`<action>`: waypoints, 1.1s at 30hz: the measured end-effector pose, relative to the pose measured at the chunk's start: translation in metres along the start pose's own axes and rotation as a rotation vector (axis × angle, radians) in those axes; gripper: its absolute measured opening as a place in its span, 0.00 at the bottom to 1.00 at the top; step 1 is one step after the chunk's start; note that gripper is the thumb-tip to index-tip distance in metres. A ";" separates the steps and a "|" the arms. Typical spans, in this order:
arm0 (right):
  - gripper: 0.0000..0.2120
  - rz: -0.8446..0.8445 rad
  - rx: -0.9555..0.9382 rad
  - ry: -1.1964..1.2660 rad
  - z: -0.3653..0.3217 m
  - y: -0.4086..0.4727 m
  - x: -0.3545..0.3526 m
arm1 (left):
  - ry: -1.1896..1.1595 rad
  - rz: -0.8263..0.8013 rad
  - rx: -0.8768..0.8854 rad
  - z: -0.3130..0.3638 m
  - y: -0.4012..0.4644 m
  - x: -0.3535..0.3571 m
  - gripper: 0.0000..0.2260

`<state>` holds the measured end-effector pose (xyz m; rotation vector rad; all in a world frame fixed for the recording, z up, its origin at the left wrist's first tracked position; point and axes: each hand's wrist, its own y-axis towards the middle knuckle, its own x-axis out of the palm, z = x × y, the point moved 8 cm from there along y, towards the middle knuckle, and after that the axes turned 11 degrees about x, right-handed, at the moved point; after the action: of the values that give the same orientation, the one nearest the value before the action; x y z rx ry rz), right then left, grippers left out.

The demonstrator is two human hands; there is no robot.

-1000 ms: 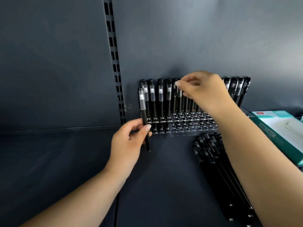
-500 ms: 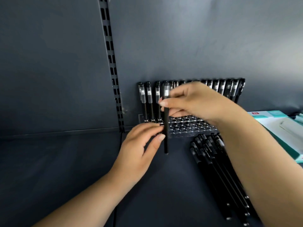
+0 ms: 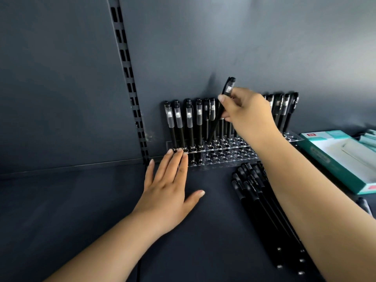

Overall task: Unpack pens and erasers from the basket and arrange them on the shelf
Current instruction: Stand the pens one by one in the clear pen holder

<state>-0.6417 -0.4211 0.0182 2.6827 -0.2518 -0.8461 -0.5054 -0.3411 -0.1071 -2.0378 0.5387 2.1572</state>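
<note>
Since half a second ago, my right hand (image 3: 247, 112) has lifted the slim black pen with the clear label band (image 3: 220, 110) up out of my left hand's reach and tipped it, so it is now leaning with its cap up to the right and its lower end at a hole in the clear acrylic pen rack (image 3: 219, 151) standing against the dark grey back panel (image 3: 223, 41); I am pinching that pen between thumb and curled fingers near its upper half; whether the tip is already seated in the hole I cannot tell; my left hand (image 3: 168, 190) has let go and is lying flat on the dark grey shelf (image 3: 71, 200), fingers straight and spread, thumb out to the right, with its fingertips (image 3: 180, 150) touching the rack's front left edge; black pens standing upright (image 3: 189, 123) are filling the rack's left side, and more are showing behind my right hand at the rack's right end; many of the front holes are holding nothing; a loose pile of black pens (image 3: 262, 202) is lying on the shelf just right of centre, partly under my right forearm; a teal and white cardboard box (image 3: 335, 157) is sitting on the shelf at the far right; a slotted metal upright (image 3: 130, 82) is running down the back panel left of the rack.
</note>
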 end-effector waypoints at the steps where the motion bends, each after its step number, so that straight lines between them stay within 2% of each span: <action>1: 0.15 -0.013 0.000 -0.017 0.001 0.000 0.002 | -0.013 -0.031 -0.005 0.001 0.000 0.001 0.36; 7: 0.16 -0.153 -0.003 -0.188 0.015 -0.001 0.029 | -0.047 -0.102 -0.011 0.002 -0.002 0.003 0.38; 10: 0.19 -0.212 0.019 -0.279 0.022 -0.002 0.040 | -0.062 -0.118 -0.016 0.002 -0.001 0.004 0.39; 15: 0.24 -0.238 0.023 -0.314 0.022 -0.001 0.039 | -0.096 -0.160 -0.066 0.004 -0.001 0.002 0.36; 19: 0.27 -0.266 0.020 -0.310 0.021 -0.004 0.026 | -0.227 -0.139 -0.051 0.011 -0.003 0.001 0.37; 23: 0.22 -0.317 0.040 -0.355 0.040 -0.020 -0.004 | -0.431 -0.133 -0.017 0.036 -0.007 0.005 0.33; 25: 0.15 -0.357 0.035 -0.411 0.055 -0.035 -0.016 | -0.537 -0.094 -0.058 0.044 -0.006 0.004 0.32; 27: 0.13 -0.434 0.015 -0.486 0.074 -0.051 -0.019 | -0.619 -0.062 -0.140 0.047 -0.004 0.002 0.30; 30: 0.22 -0.481 0.002 -0.573 0.105 -0.068 -0.024 | -0.501 -0.154 -0.217 0.061 0.002 0.005 0.29; 33: 0.29 -0.472 0.016 -0.713 0.126 -0.075 -0.029 | -0.402 -0.242 -0.294 0.077 0.013 0.010 0.34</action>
<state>-0.7330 -0.3741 -0.0903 2.3693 0.2383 -1.9294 -0.5827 -0.3285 -0.1130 -1.6048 -0.0744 2.5040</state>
